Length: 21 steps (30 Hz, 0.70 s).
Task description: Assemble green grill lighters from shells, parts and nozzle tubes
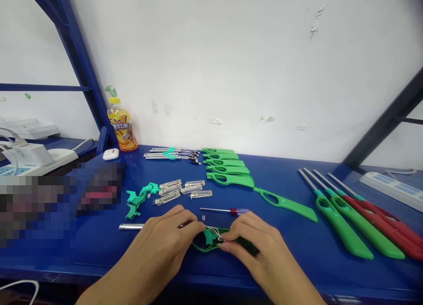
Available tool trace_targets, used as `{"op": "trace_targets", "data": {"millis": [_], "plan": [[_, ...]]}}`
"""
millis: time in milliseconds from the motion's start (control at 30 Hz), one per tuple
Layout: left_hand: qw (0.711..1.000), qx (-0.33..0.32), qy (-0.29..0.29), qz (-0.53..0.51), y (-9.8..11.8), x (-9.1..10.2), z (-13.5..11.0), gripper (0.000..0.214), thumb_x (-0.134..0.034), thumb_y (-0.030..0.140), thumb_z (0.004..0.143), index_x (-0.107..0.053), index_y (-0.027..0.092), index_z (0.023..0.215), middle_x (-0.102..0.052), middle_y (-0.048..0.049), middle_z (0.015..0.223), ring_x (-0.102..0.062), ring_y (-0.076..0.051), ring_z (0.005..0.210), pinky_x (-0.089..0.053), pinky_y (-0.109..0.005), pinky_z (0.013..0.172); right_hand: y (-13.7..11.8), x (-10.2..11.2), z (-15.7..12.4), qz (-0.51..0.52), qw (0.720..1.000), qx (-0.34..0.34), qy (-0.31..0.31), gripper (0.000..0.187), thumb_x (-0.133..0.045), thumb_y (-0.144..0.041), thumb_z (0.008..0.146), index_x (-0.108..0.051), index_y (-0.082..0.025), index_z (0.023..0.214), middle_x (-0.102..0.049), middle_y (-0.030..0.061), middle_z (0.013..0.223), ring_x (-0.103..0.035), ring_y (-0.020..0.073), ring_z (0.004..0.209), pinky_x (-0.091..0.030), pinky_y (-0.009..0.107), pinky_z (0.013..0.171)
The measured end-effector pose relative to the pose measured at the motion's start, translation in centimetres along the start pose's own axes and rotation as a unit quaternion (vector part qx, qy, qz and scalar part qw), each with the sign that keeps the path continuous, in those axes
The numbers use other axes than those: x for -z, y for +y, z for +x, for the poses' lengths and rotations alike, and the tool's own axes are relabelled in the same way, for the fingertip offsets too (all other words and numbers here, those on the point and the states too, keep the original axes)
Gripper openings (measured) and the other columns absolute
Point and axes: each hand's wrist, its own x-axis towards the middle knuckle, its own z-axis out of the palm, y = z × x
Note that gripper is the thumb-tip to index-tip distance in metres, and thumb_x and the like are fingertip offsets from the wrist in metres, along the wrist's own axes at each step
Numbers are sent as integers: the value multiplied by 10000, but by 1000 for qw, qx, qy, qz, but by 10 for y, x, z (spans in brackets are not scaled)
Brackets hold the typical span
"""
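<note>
Near the table's front edge, my left hand (170,237) is closed on a green lighter half-shell (201,248), and a metal tube (130,226) sticks out to its left. A teal trigger (209,237) and white wires (214,229) sit in the shell. At the wires' end, my right hand (254,240) pinches a small black igniter piece (218,240) between thumb and finger; its far end is hidden. Just beyond the hands lies a screwdriver (228,211) with a red and clear handle. A tiny pale clip (203,218) rests between the screwdriver and the shell.
Farther back lie teal triggers (142,197), clear fuel tanks (170,191), metal tubes with wires (170,155) and green half-shells (228,168). Whole green lighters (343,223) and red lighters (383,219) lie right. A drink bottle (123,126) and white case (110,154) stand back left.
</note>
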Motion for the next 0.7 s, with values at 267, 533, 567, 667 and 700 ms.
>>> {"op": "trace_targets", "data": {"millis": [267, 533, 567, 667, 700], "plan": [[1000, 3, -3, 7, -3, -5, -2, 472, -399, -57, 961, -720, 245, 1129, -740, -41, 1023, -691, -220, 907, -496, -270, 636, -2, 0, 0, -3, 1000, 11, -9, 136, -697, -167, 1035, -742, -266, 953, -732, -32, 940, -676, 175, 887, -495, 315, 866], [999, 17, -27, -11, 1, -5, -1, 450, -390, -27, 1002, -730, 241, 1127, -697, -58, 1043, -643, -243, 931, -513, -315, 672, -5, 2, 0, -2, 1000, 4, -25, 176, -621, -156, 1075, -737, -261, 995, -744, -28, 973, -686, 179, 931, -483, 355, 993], [999, 21, -32, -21, 4, -2, -1, 416, -403, -5, 1020, -728, 232, 1128, -692, -64, 1059, -638, -247, 947, -528, -328, 697, -6, 3, -1, -5, 1000, 5, -27, 177, -619, -155, 1075, -740, -260, 999, -740, -23, 969, -683, 183, 928, -486, 358, 985], [996, 38, -55, -51, 13, 6, 0, 253, -488, 115, 1068, -716, 207, 1125, -675, -79, 1111, -626, -264, 1002, -566, -384, 786, -7, 3, -2, -20, 999, 5, -29, 187, -607, -156, 1077, -746, -258, 1003, -724, -8, 963, -669, 198, 921, -500, 361, 923], [996, 42, -62, -54, 15, 7, 0, 194, -534, 157, 1070, -714, 205, 1124, -672, -79, 1114, -624, -272, 1012, -571, -398, 797, -7, 3, -3, -25, 999, 5, -29, 188, -606, -157, 1078, -744, -258, 1000, -721, -6, 961, -666, 201, 918, -502, 361, 903]]}}
